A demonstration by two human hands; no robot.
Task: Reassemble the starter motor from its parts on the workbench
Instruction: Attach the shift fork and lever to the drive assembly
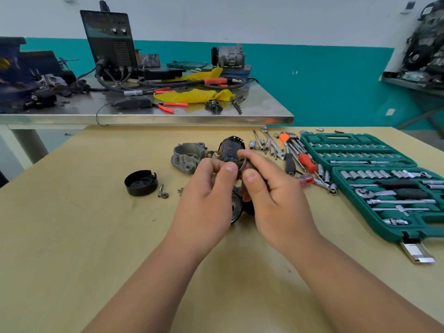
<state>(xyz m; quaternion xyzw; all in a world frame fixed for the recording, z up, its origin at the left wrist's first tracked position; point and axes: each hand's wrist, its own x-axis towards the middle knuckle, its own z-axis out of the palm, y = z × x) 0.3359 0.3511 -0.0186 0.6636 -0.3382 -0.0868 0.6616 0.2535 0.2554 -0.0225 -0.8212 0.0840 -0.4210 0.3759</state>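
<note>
Both hands meet above the middle of the wooden workbench (96,236). My left hand (206,195) and my right hand (271,195) pinch a small round metal part (242,164) between thumbs and fingers. Below the hands lies a dark round part with a shiny rim (236,209), mostly hidden. Behind them stands the black cylindrical motor body (231,147), and left of it the grey cast nose housing (186,156). A black end cap (141,183) lies open side up at the left, with a bolt and nuts (163,192) beside it.
A green socket set case (374,179) lies open at the right. Loose screwdrivers, wrenches and sockets (300,159) are spread between it and the motor parts. Behind stands a steel table (168,111) with a welder, pliers and yellow rags.
</note>
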